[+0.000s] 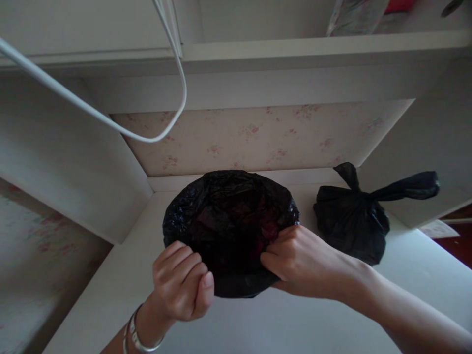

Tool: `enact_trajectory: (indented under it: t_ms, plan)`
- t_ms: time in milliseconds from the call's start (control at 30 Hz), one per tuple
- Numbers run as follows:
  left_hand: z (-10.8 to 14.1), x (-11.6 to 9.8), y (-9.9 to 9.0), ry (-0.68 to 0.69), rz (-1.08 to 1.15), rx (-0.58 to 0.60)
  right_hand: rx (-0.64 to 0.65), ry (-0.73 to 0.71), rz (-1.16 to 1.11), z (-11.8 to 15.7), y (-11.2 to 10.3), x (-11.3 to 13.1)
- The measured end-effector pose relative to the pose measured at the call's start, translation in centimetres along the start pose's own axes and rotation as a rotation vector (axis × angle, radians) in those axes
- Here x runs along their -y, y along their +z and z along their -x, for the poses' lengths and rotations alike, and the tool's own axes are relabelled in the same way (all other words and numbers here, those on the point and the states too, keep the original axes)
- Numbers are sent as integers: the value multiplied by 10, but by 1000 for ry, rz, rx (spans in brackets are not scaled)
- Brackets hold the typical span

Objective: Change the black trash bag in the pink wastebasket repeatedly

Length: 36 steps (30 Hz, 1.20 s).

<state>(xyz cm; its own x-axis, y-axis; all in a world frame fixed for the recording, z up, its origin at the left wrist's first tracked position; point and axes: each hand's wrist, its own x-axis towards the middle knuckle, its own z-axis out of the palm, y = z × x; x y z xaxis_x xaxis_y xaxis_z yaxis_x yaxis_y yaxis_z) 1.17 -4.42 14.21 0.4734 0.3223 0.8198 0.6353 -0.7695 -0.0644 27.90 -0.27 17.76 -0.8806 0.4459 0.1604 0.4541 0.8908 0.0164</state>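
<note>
A black plastic bag [228, 196] stands open in front of me, its mouth round and facing up towards the camera. Its rim seems to be folded over a round bin, though the bin itself is hidden. My left hand [183, 280], with silver bangles at the wrist, is closed on the bag's near left edge. On the right side, my right hand [289, 255] grips the edge too, its fingertips curled inward. Something dark reddish shows faintly inside the bag, too dim to make out.
A second black plastic bag [350, 221], tied with its handles sticking up, sits on the white tabletop [416, 275] at the right. A white cable [147, 139] hangs in a loop at upper left. Above runs a white shelf [295, 49]; flowered wallpaper [236, 137] lies behind.
</note>
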Motion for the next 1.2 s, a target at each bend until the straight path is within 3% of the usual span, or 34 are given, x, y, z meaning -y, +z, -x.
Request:
enact_trajectory:
  t_ms: [133,333,400,467,533,633,733,967,1200]
  plan:
    - [0,12,-3,1,75,14,36,-43,-145,0,-14,1]
    - [6,67,-18,-4,266,51,19,-30,-215,6,-28,-13]
    - [7,73,-24,-47,236,62,53,-19,-201,5,-26,-15]
    - [3,61,-30,-107,194,19,68,-5,-172,3,-23,-14]
    - [-4,32,-33,-124,163,-46,59,0,-133,0,-20,-11]
    - [-18,-18,-26,-59,1,84,48,-28,-93,-5,-14,-8]
    - [-24,-42,-9,-100,-122,116,29,-47,-26,-7,-5,-9]
    - [-9,-18,11,-49,-163,54,-148,-100,32,-2,12,-5]
    - [-3,16,4,-13,114,26,5,-76,-188,-2,-19,-2]
